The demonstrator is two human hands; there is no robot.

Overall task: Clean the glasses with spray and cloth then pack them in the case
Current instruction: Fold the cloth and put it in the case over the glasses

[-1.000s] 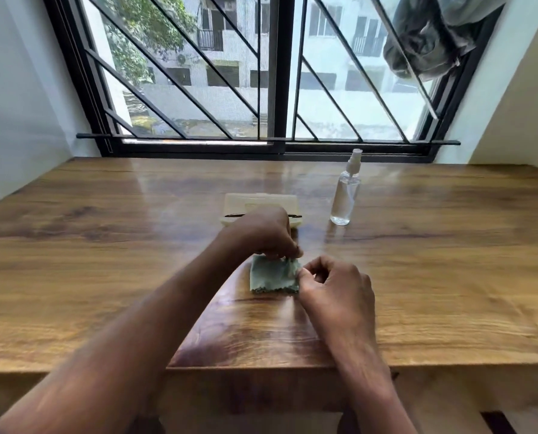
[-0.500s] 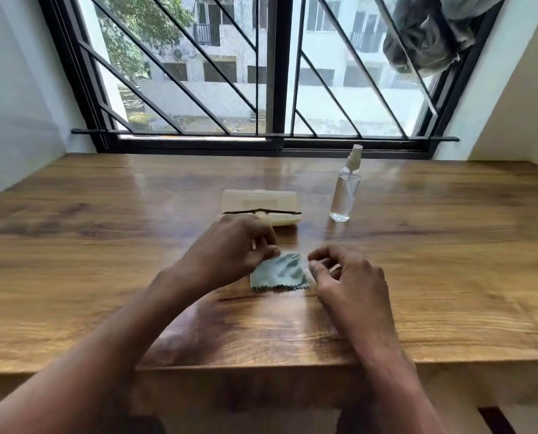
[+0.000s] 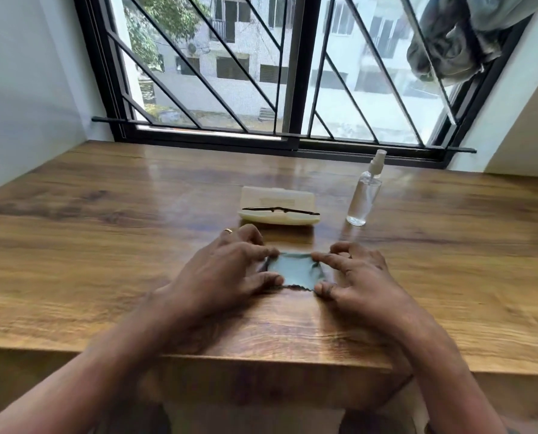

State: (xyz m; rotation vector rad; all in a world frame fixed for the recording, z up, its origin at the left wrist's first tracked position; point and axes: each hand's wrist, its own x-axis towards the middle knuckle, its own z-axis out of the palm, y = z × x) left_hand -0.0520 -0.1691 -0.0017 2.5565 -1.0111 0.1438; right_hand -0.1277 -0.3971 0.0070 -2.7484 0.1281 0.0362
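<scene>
One cloth (image 3: 294,270), one case (image 3: 278,195), one pair glasses (image 3: 280,210), one spray bottle (image 3: 364,198), two hands: left hand (image 3: 227,274), right hand (image 3: 360,277).

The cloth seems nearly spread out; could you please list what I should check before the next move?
1. Cloth spread flat on the table: ok.
2. Left hand and right hand touch its opposite edges: ok.
3. Glasses lie in the open case: ok.
4. Spray bottle upright, right of the case, within view: ok.
5. Lenses already clean: cannot tell.
</scene>
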